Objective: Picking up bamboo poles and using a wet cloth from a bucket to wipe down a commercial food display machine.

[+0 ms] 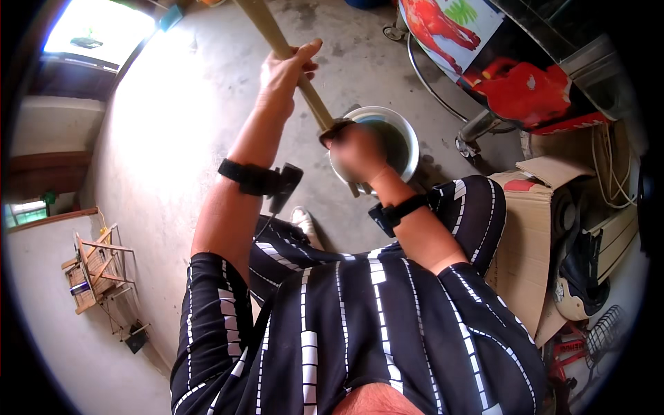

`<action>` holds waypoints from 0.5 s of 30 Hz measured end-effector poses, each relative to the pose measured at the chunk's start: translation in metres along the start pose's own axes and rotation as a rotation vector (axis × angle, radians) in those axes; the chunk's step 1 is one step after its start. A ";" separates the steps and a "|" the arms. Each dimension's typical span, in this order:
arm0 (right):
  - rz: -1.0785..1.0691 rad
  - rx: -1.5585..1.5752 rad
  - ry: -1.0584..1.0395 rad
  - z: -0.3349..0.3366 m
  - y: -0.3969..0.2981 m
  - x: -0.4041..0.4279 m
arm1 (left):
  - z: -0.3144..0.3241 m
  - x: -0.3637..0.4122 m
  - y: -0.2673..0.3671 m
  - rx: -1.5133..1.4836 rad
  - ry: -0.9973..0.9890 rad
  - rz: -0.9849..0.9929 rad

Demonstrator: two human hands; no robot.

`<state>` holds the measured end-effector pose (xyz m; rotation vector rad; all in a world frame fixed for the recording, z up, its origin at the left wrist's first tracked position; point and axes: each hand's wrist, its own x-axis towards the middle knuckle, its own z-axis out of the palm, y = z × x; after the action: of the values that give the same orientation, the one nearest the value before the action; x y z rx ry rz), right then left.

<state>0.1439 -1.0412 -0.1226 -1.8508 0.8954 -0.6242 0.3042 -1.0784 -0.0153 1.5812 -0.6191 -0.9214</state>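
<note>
A long tan pole (316, 104), apparently wood or bamboo, runs from the top edge down to the middle of the view. My left hand (288, 67) grips it partway along, thumb extended. At its lower end is a dark ring-like collar or tool head (336, 132), where my blurred right hand (358, 153) is closed; the blur hides the fingers. Two short brown ends (354, 189) stick out below that hand. Under my right hand stands a round, white-rimmed bucket (413, 140) holding dark greenish liquid, partly covered by the hand.
A wheeled cart (524, 88) with printed food pictures stands at upper right on a caster (467, 148). An open cardboard box (521, 249) and a helmet (576, 295) are to the right. At left, a folding wooden chair (98, 264) is by the wall. The concrete floor (233, 31) has damp patches.
</note>
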 end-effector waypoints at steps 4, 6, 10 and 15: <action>-0.117 -0.139 0.087 -0.001 0.006 0.001 | 0.008 -0.007 0.001 -0.258 0.082 -0.019; -0.114 -0.152 0.087 0.000 0.008 -0.001 | 0.005 -0.015 -0.002 -0.307 0.107 0.022; -0.033 -0.149 0.011 0.006 0.010 -0.006 | -0.001 -0.034 -0.014 -0.349 0.160 0.091; -0.064 -0.307 -0.010 0.020 0.040 -0.020 | -0.013 -0.053 -0.008 -0.389 0.161 0.239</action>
<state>0.1339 -1.0255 -0.1685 -2.1619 0.9708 -0.5387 0.2853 -1.0270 -0.0107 1.1902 -0.4693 -0.6791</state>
